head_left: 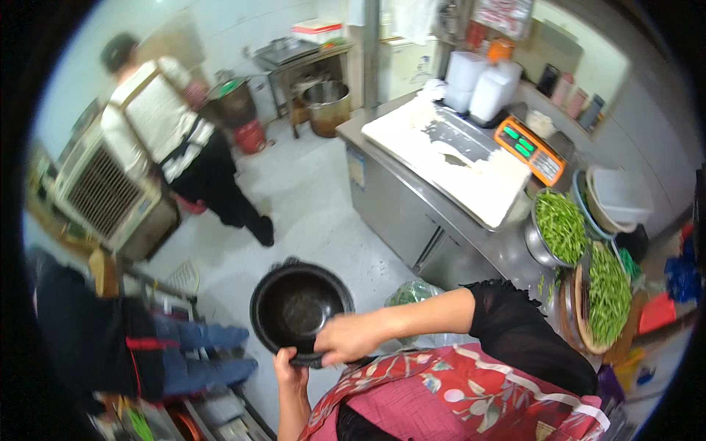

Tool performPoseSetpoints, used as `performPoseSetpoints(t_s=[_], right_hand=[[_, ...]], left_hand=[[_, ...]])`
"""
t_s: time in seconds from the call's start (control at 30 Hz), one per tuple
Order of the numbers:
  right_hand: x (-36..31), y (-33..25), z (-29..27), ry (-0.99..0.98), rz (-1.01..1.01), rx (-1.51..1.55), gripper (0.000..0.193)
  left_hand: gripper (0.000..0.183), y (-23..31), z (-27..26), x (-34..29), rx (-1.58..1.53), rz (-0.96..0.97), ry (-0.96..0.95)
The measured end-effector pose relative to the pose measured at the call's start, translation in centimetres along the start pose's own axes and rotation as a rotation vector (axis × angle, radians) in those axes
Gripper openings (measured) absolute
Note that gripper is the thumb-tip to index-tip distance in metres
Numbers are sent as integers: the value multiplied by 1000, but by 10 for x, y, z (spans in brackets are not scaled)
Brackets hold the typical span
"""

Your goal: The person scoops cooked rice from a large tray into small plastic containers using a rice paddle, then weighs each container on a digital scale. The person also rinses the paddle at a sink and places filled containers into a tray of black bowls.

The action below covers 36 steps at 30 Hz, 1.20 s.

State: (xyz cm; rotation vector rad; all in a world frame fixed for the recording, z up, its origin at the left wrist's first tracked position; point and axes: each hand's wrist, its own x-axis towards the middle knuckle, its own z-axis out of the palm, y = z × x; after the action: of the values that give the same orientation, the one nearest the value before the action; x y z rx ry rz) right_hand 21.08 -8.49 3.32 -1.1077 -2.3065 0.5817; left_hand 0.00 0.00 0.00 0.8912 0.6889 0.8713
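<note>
A wide black basin (273, 300) with small side handles is held in front of my body, its dark inside facing up with nothing visible in it. At its near rim, my left hand (292, 373) is closed on the edge, thumb on top. My right hand (344, 338) reaches across from the right, its fingers curled over the same near rim beside the left hand. Part of the right hand's grip is hidden behind its own fingers.
To the right, a steel counter (507, 250) bears a floury white board (456, 180), an orange scale (531, 149), and a metal bowl (543, 242) of cut greens. A clear bag (415, 292) of greens is beside my right arm. Two people (173, 121) (95, 331) stand left.
</note>
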Motion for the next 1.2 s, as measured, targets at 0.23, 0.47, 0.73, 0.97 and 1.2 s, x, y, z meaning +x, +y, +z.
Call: performPoseSetpoints(t_s=[0.23,0.47,0.73,0.97,1.2], right_hand=[[-104,54,-76,464,629,905,33],[-236,118,-135,1329,896,967,32],[-411,174,-220,2071,810,794,28],[-579,222,-334,2427,835,536,34],[-768,309,-397,2421,1141,248,38]], left_hand=[[40,-82,22,25,-350,-401,23],[34,-75,13,86,-305,-475,-24],[40,-75,78,164,-318,-612,-63],[38,-98,196,257,105,-666,19],[35,-131,262,346,-14,-616,42]])
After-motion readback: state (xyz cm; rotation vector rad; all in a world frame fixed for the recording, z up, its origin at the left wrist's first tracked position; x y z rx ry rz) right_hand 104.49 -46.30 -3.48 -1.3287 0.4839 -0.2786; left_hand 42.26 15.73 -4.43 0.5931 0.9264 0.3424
